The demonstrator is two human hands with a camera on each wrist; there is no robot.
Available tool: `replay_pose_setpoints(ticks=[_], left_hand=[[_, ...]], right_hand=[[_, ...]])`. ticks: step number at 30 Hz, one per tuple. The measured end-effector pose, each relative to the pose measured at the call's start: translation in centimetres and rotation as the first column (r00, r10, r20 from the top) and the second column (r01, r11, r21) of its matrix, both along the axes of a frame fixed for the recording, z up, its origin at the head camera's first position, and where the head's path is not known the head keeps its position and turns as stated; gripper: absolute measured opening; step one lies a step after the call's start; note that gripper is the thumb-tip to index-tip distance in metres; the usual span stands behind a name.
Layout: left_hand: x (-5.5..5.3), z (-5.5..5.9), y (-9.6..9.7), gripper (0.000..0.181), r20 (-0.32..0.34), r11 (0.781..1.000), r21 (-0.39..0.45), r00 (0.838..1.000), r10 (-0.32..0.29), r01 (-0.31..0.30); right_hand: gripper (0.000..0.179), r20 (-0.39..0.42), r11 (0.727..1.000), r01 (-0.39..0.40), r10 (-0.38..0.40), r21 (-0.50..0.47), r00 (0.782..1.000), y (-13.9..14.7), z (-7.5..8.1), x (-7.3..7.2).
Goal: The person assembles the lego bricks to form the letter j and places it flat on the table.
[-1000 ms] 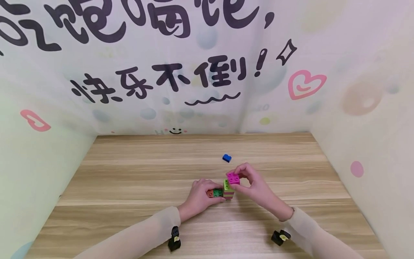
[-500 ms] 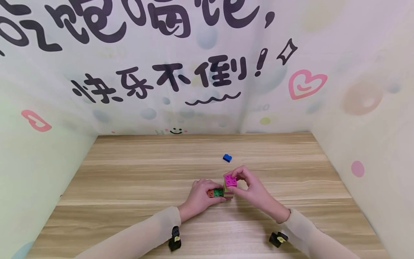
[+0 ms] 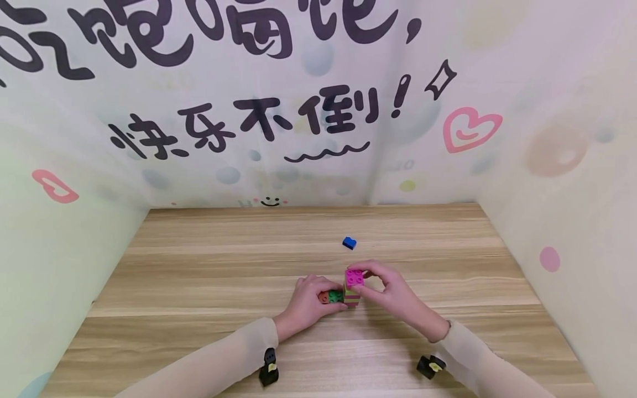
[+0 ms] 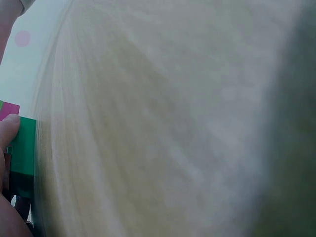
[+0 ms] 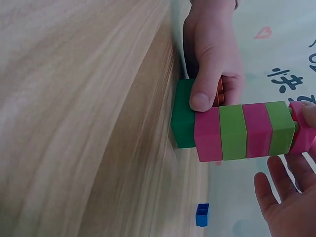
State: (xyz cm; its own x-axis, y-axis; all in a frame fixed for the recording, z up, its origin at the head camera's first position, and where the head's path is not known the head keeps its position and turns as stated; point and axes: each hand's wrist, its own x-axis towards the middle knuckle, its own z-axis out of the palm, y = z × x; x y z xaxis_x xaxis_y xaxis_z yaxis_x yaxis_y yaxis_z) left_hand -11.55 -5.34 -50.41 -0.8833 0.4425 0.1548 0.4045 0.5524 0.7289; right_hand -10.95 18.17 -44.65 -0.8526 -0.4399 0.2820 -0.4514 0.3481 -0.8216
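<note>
At the middle of the table a tower of pink and lime building bricks (image 5: 244,131) rises from a dark green brick (image 5: 181,118). My left hand (image 3: 308,301) grips the green brick and an orange-brown brick (image 3: 324,297) beside it, thumb and fingers on opposite sides. On top of the tower, my right hand (image 3: 395,296) pinches a bright pink brick (image 3: 355,277) between thumb and fingers. In the right wrist view lime studs show in a narrow gap under that pink brick. The left wrist view catches only the green brick's side and part of the hand.
A small blue brick (image 3: 349,243) lies behind the tower on the wood-grain table (image 3: 224,249). Printed cloth walls (image 3: 318,182) stand at the table's back and both sides. Black wrist devices (image 3: 269,367) hang by both sleeves.
My right hand has brought the pink brick left and slightly down, from tilted over the tower's edge to lined up on its top. My left hand has stayed in place.
</note>
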Motion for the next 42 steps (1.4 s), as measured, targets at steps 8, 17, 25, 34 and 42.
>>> replay_pose_setpoints(ticks=[8,17,25,34,42], left_hand=[[-0.07,-0.05,-0.01,0.038,-0.003,1.0,0.005,1.0,-0.002,0.002],[-0.08,-0.09,-0.03,0.038,-0.005,1.0,0.004,1.0,-0.002,0.002],[-0.08,-0.1,-0.11,0.038,-0.013,1.0,-0.005,1.0,-0.003,0.003],[-0.06,0.07,-0.36,0.038,-0.002,1.0,-0.012,1.0,0.0,0.0],[-0.1,0.15,-0.2,0.039,0.003,1.0,-0.014,1.0,-0.008,0.008]], right_hand=[[0.033,-0.012,1.0,0.019,-0.019,0.019,1.0,-0.08,0.33,0.19],[0.03,-0.052,0.999,0.002,0.0,0.039,0.999,-0.02,0.02,-0.01],[0.034,-0.174,0.996,-0.03,0.045,0.088,0.984,0.01,-0.02,-0.3],[0.038,-0.301,0.981,0.022,0.038,0.191,0.953,-0.2,0.0,-0.19],[0.04,-0.311,0.986,0.039,0.013,0.16,0.95,-0.18,-0.35,0.3]])
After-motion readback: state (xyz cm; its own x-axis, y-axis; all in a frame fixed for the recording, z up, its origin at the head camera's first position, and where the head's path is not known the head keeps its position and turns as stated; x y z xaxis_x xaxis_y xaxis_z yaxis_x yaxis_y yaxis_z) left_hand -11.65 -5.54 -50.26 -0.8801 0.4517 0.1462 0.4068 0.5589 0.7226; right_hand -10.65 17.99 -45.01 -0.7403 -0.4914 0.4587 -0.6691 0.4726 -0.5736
